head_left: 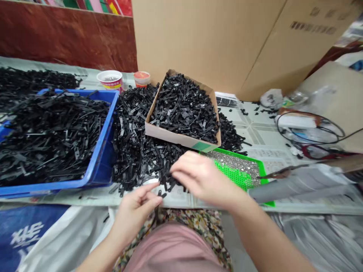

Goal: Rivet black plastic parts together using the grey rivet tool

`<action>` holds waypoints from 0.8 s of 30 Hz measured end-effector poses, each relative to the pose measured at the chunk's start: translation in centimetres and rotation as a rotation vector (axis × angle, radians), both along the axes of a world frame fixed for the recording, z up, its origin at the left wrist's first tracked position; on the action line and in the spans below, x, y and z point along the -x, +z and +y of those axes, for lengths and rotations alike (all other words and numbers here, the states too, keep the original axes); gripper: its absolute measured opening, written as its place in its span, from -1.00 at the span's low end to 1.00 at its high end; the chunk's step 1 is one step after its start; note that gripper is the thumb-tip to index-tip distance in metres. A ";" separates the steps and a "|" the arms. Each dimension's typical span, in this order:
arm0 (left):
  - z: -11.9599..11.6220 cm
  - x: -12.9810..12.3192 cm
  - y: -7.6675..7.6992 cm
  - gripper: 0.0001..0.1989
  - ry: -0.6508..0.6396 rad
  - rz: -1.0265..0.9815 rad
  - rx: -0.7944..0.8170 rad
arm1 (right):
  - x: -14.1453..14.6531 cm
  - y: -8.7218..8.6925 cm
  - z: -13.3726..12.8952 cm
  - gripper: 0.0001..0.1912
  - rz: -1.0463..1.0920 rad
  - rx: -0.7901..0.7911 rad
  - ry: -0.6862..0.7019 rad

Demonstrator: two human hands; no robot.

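Head view: I see my left hand (135,206) pinching a small black plastic piece (160,193), right hand (198,177) curled into the loose black pile (136,151) (its grip blurred); green tray (244,177) just beyond.

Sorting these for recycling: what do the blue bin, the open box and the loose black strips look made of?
Blue bin: smooth moulded plastic, likely. Open box: brown corrugated cardboard, matte. Black strips: probably glossy plastic; too small to tell for sure.
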State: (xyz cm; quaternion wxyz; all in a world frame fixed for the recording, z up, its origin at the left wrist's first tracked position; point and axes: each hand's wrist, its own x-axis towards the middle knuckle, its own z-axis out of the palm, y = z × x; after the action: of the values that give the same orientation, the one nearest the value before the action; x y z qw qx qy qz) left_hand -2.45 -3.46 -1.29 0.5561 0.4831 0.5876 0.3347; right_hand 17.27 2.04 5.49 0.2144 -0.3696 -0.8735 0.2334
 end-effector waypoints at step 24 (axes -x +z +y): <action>0.9 -1.9 1.9 -0.82 -0.108 -0.042 -0.100 | -1.5 -0.4 -0.1 -0.84 0.106 0.275 0.091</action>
State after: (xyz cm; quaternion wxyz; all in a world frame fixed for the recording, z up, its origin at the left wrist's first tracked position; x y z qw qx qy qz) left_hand -0.54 -2.55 0.60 0.5605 0.5342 0.5316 0.3433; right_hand 18.73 1.97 5.13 0.1968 -0.3428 -0.8364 0.3796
